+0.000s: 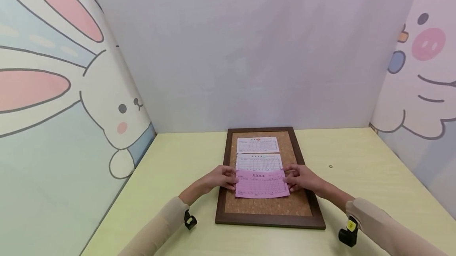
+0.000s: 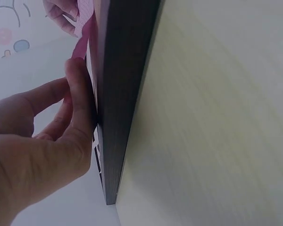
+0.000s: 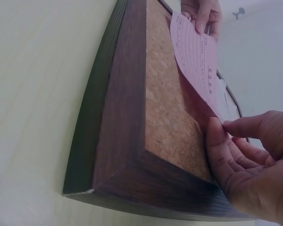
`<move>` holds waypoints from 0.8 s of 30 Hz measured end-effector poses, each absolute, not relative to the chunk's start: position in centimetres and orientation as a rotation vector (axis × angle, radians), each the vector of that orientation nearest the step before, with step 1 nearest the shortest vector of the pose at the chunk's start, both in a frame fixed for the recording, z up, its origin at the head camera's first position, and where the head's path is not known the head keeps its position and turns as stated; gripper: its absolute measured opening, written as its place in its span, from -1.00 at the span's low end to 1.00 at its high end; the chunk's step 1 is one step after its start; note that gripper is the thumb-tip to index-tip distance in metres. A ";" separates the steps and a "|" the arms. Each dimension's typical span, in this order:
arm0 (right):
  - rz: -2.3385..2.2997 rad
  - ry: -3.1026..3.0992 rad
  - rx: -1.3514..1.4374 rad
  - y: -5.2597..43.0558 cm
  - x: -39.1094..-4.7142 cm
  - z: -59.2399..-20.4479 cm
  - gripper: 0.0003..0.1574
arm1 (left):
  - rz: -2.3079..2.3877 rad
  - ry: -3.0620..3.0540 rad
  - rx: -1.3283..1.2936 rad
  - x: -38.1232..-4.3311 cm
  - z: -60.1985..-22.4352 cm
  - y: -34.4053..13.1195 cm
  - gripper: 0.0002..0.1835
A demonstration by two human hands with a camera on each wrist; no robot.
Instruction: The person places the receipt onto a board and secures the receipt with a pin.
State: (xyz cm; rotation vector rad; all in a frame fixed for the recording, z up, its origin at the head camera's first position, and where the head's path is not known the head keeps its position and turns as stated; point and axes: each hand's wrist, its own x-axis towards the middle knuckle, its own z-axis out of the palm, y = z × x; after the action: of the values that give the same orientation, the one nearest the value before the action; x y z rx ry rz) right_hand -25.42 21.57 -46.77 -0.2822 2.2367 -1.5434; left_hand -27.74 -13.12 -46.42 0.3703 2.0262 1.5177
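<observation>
A pink printed form (image 1: pixel 263 184) spans the space between both hands, over the lower half of a cork board (image 1: pixel 267 207) with a dark wooden frame (image 1: pixel 270 220). My left hand (image 1: pixel 223 177) pinches its left edge, and my right hand (image 1: pixel 298 177) pinches the right edge. In the right wrist view the pink sheet (image 3: pixel 195 56) bows, its near edge lifted off the cork. Above it on the board lie two white printed forms, an upper one (image 1: pixel 257 144) and a lower one (image 1: pixel 259 162). The pink form's top edge overlaps the lower white one.
The framed board lies flat on a pale yellow table (image 1: pixel 181 157). A small ring-like item (image 1: pixel 330 166) sits to the right of the board. A plain pale curtain (image 1: pixel 242 50) hangs behind, with cartoon-printed panels on the left (image 1: pixel 46 169) and right (image 1: pixel 424 101).
</observation>
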 end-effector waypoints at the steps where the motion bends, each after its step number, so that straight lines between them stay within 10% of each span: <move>1: -1.541 2.236 -0.279 21.6 -25.4 -46.8 -0.40 | 1.514 2.028 0.373 -27.7 -46.4 -13.1 -0.73; 24: -1.393 2.352 -0.395 21.3 -24.8 -46.0 -0.54 | 1.443 2.144 0.369 -27.1 -46.3 -12.4 -0.77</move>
State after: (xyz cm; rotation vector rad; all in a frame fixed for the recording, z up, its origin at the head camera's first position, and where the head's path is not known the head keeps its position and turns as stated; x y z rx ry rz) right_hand -24.84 21.35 -46.01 -0.3953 2.3517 -1.3929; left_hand -27.10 -12.43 -46.29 0.3686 2.1443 1.4425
